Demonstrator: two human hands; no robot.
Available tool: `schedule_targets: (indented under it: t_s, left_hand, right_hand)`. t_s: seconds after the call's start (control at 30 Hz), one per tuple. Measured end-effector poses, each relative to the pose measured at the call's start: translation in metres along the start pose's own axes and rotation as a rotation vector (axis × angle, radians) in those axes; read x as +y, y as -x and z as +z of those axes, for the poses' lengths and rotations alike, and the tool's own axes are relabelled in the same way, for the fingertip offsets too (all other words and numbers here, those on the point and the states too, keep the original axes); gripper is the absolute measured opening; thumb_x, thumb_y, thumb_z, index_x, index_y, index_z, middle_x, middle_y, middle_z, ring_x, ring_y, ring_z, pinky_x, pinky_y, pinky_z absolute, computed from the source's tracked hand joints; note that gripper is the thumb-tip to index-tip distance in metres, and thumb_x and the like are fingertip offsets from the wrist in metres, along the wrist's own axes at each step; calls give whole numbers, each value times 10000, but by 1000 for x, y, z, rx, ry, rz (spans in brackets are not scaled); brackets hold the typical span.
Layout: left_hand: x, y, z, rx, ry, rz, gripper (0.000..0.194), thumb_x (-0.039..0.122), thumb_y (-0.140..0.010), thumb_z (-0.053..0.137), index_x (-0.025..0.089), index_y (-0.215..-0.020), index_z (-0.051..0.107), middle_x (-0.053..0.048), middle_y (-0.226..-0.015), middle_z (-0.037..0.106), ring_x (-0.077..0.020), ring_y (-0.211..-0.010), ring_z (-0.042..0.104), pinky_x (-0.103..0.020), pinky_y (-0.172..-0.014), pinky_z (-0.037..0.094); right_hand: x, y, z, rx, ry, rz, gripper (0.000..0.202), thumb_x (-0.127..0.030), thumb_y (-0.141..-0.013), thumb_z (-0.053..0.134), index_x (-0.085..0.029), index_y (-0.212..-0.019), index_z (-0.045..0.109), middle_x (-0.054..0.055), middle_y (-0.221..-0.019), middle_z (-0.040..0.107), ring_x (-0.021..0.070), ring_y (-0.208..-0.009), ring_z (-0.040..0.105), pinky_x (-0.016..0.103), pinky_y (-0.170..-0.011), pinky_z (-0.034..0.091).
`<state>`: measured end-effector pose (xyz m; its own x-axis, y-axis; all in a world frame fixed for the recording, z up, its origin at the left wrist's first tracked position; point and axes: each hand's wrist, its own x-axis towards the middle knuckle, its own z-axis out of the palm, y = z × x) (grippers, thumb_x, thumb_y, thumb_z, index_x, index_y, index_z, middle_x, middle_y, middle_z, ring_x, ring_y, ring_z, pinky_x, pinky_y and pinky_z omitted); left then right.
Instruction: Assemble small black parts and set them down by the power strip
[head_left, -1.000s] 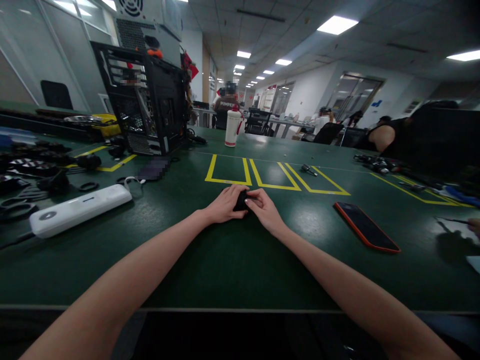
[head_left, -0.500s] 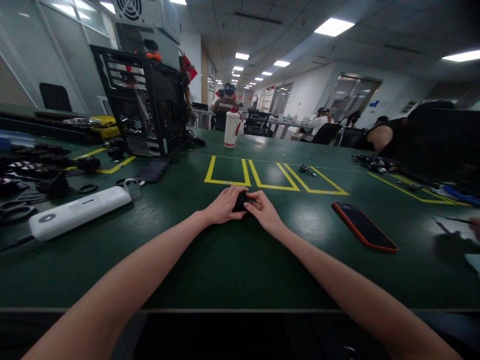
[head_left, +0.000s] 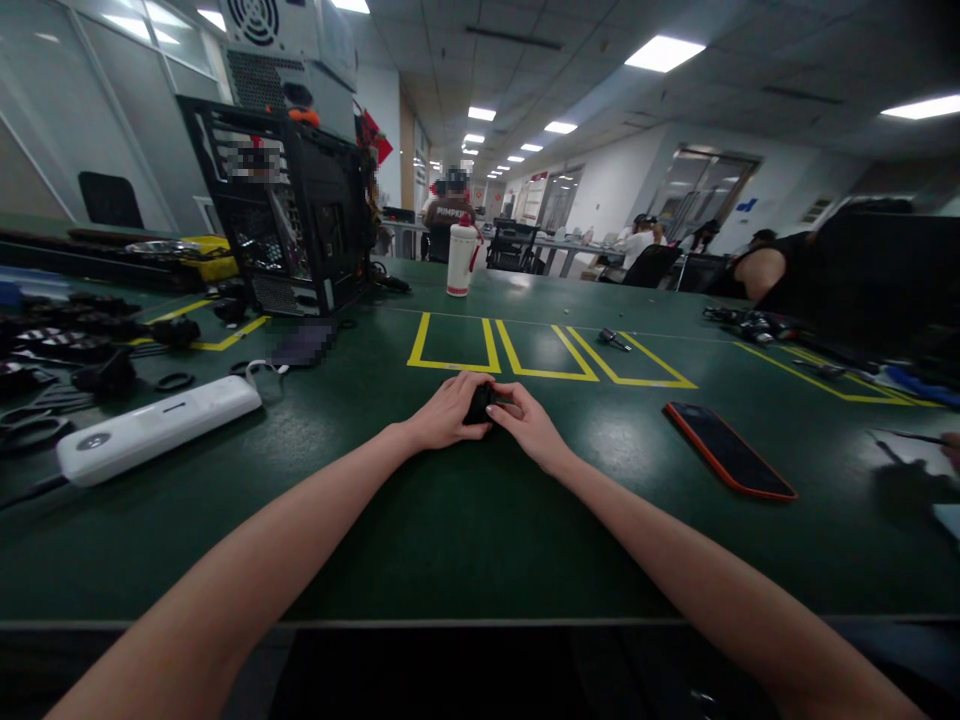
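Between my two hands, low over the green table [head_left: 480, 540], is a small rounded black object [head_left: 478, 404] whose kind I cannot make out. My left hand [head_left: 448, 410] wraps round its left side, with fingers over the top and thumb below. My right hand [head_left: 522, 418] pinches at its right side with thumb and fingertips; whether a smaller piece sits in that pinch is hidden. Just beyond my hands, yellow tape outlines [head_left: 454, 366] mark the table. A small dark and metal piece [head_left: 615, 340] lies in the right-hand outline.
An orange-edged phone [head_left: 727, 450] lies right of my hands. To the left are a white power strip [head_left: 161, 428] and several black parts [head_left: 105, 370]. Farther back stand an open computer case [head_left: 300, 210] and a white bottle [head_left: 460, 260]. Another person's hand [head_left: 951, 450] shows at the right edge.
Both hands keep nearly the same grip on the black object, which looks slightly turned. The whole view has shifted very slightly.
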<state>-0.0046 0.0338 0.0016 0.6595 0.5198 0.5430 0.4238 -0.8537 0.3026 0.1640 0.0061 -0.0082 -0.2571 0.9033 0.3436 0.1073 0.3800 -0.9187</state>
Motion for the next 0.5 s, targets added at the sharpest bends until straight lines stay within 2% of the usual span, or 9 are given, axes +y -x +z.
schedule_targets:
  t_s: [0.27, 0.5]
  left_hand:
    - [1, 0, 0, 4, 18, -25, 547, 291, -699, 542, 177, -1170, 288, -109, -1138, 428, -244, -1076, 420, -425, -926, 336]
    - [1, 0, 1, -3, 3, -30, 556, 274, -692, 547, 181, -1173, 282, -101, -1130, 431, -242, -1057, 427, -418, -919, 339]
  right_hand:
    - [-3, 3, 2, 22, -24, -35, 186, -236, -725, 560, -223, -897, 490, 2, -985, 519, 146, -994, 524, 333, -928, 400]
    - [-3, 0, 2, 24, 19, -15, 304, -211, -724, 558, -217, -1019, 483, 33, -1087, 510, 164, -1024, 515, 360, -953, 373]
